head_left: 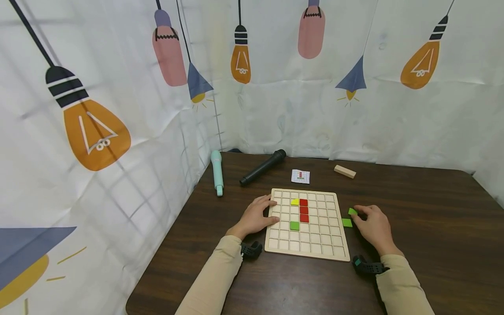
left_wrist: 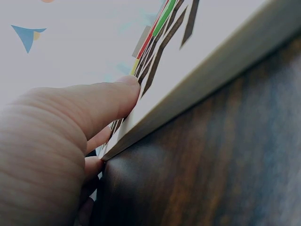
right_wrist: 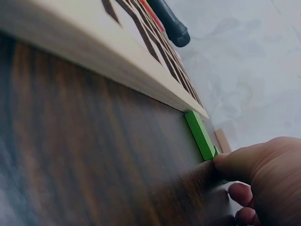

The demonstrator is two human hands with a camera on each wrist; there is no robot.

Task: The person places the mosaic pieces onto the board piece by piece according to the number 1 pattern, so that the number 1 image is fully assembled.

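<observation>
A wooden grid board (head_left: pixel 319 245) lies on the table. Three red tiles (head_left: pixel 304 210) stand in a column on it, with a yellow piece (head_left: pixel 295 202) left of the top one and a green tile (head_left: pixel 294 225) lower left. My left hand (head_left: pixel 255 216) rests on the board's left edge, its thumb on the top face. Beyond the right edge, my right hand (head_left: pixel 373 225) pinches a small green tile (head_left: pixel 352 211) between thumb and fingers. Another green tile (head_left: pixel 347 223) lies against that edge; the right wrist view shows this green tile (right_wrist: pixel 200 135) close up.
Behind the board lies a small card (head_left: pixel 300 176) with a printed grid pattern. A black microphone (head_left: pixel 263 167) and a mint-green microphone (head_left: pixel 217 173) lie at the back left. A wooden block (head_left: pixel 344 171) is at the back right, before a printed curtain (head_left: pixel 275 118).
</observation>
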